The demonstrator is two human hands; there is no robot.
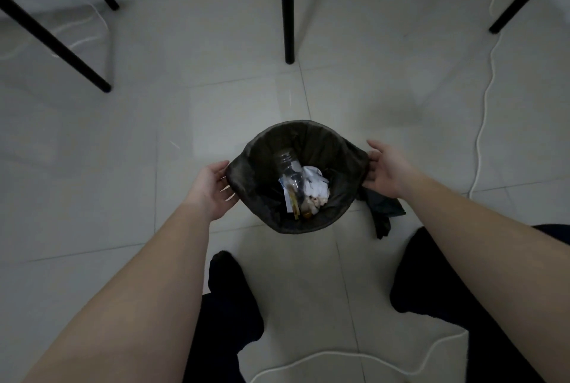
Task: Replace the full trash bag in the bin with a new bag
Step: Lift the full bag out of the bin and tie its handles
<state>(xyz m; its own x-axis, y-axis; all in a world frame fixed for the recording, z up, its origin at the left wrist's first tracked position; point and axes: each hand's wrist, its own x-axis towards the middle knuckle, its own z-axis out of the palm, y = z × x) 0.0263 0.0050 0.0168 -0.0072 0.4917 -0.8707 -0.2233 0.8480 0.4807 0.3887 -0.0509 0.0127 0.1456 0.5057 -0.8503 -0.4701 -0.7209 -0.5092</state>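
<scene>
Arms outstretched; left hand (212,190), right hand (385,173) palms inward (fingers (377,167) loosely spread).

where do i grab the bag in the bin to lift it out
Take the trash bag by its turned-out edge, at opposite sides, coming from outside left and right. The edge bunches outward, giving slack to pinch, and the left hand and right hand are beside those spots. The bottle and crumpled paper lie low in the middle, so a straight lift should work.
</scene>
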